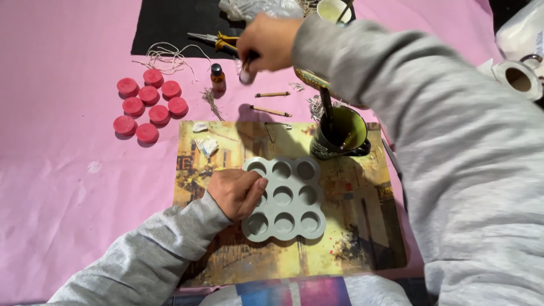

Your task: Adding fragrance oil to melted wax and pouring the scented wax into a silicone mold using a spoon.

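My left hand (237, 191) rests with curled fingers on the left edge of a grey silicone mould (285, 198) with nine round cups, which lies on a picture placemat (351, 226). My right hand (267, 41) reaches far forward and grips a small dark-capped bottle (246, 71), held above the pink cloth. A small amber bottle (217, 78) stands just left of it. A dark mug (339, 135) with a green inside and a stirrer stands at the mould's upper right.
Several round pink wax discs (148, 103) lie grouped at the left on the pink cloth (68, 170). Pliers (218, 39), loose white wick string (167, 56), two small wooden sticks (272, 103), a cup (333, 9) and a tape roll (518, 79) lie at the back.
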